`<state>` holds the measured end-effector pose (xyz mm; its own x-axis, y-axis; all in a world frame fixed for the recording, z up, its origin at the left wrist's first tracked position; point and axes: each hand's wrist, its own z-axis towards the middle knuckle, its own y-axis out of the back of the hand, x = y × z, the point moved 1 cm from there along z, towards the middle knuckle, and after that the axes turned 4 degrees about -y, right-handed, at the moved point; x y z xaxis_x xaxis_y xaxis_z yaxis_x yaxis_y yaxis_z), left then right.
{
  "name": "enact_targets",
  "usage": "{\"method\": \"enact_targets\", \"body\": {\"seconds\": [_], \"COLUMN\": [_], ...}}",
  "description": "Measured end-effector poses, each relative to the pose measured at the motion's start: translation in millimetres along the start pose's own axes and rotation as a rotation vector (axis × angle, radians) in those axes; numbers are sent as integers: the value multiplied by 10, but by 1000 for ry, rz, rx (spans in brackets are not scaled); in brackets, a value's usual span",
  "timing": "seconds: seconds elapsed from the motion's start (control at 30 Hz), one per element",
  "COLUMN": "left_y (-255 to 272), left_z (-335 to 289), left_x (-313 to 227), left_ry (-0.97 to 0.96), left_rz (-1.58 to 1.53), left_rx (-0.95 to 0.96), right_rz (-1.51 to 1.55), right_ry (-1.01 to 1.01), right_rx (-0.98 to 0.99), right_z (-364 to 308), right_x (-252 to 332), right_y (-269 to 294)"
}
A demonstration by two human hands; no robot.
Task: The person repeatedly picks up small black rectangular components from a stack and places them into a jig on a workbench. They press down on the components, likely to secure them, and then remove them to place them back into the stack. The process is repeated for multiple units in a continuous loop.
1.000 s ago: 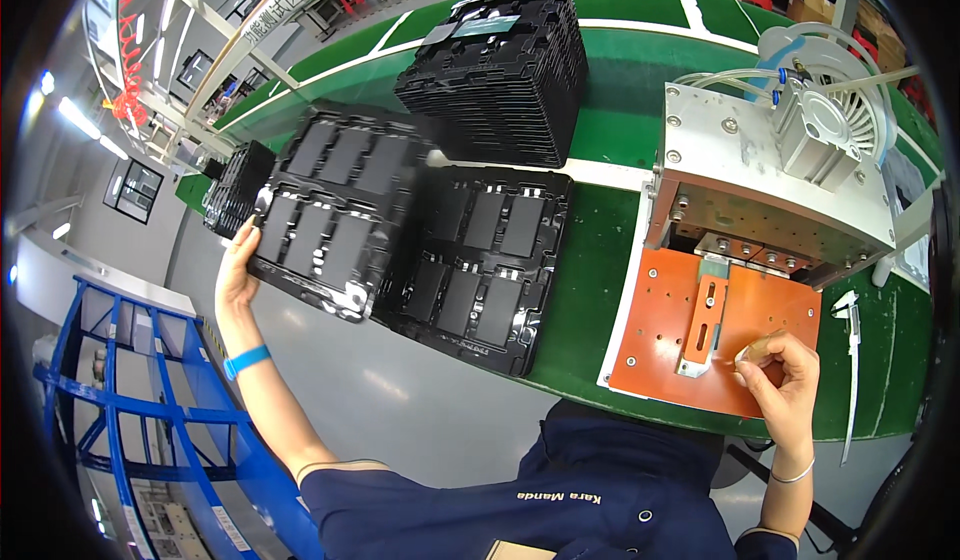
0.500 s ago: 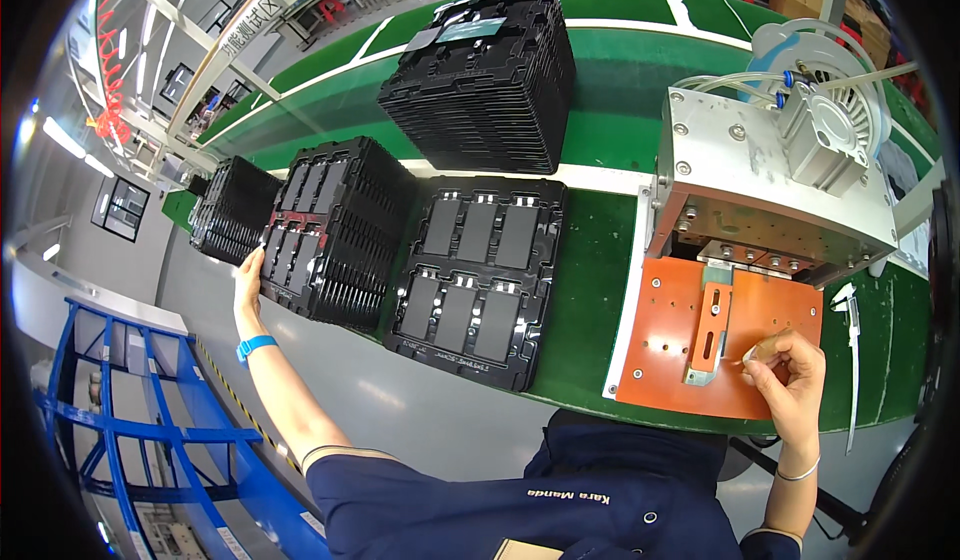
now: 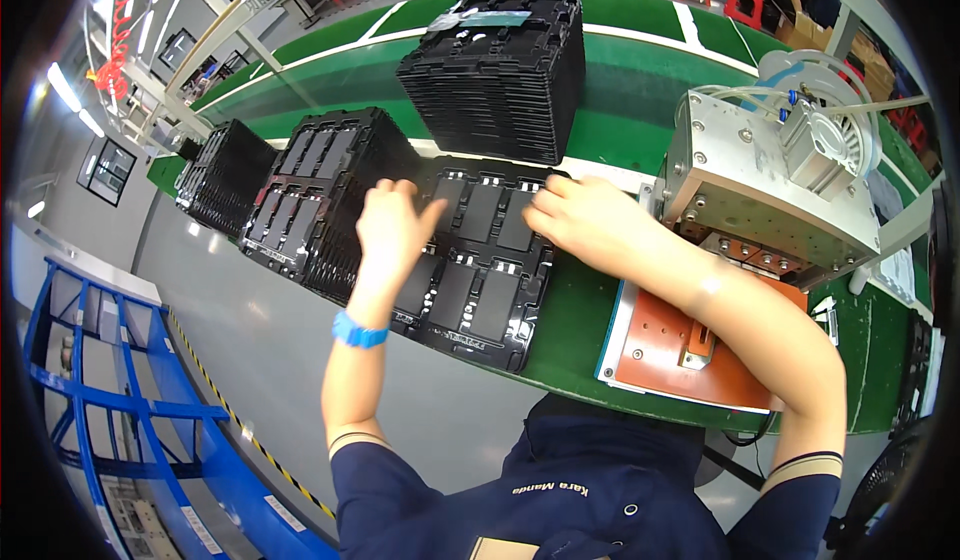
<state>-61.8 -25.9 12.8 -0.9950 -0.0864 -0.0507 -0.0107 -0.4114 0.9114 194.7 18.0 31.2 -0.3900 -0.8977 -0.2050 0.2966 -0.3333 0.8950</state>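
A black plastic tray (image 3: 440, 332) lies on the bench in front of me, holding flat dark grey rectangular pieces (image 3: 482, 210) with small silver-white ends. My left hand (image 3: 392, 225) is over the tray's left side, thumb spread from the fingers, with nothing seen in it. My right hand (image 3: 575, 212) reaches across to the tray's far right corner. Its fingers are bent together at the upper right piece (image 3: 516, 225); what they pinch, if anything, is hidden. The right forearm passes above the orange plate (image 3: 650, 350) of the metal press machine (image 3: 730, 160).
Left of the tray stands a tall stack of filled black trays (image 3: 318, 160), with another stack (image 3: 222, 175) beyond it. A high pile of black trays (image 3: 500, 90) is behind, on the green bench. Calipers (image 3: 826, 318) lie right of the orange plate. Blue racking (image 3: 110, 390) stands lower left.
My left hand has left the tray stack and come right, over the filled tray. My right hand has moved from the orange plate leftward to the tray's far right corner. The view has shifted slightly.
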Motion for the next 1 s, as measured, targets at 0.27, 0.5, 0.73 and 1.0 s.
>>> {"method": "enact_targets", "body": {"seconds": [0.27,0.5,0.73,1.0], "left_y": [-558,-485,-395,-293], "left_z": [89,200,286,-139], "left_x": [-46,78,61,-433], "left_ry": [216,299,177,165], "left_rz": [-15,-50,-282,-1261], "left_rx": [183,419,182,880], "right_rz": [-281,-288,-325,-26], "right_ry": [167,219,136,-119], "right_rx": [230,241,132,-243], "right_z": [452,527,343,-931], "right_x": [-29,-38,-39,268], "right_y": [-838,-908,-403,879]}}
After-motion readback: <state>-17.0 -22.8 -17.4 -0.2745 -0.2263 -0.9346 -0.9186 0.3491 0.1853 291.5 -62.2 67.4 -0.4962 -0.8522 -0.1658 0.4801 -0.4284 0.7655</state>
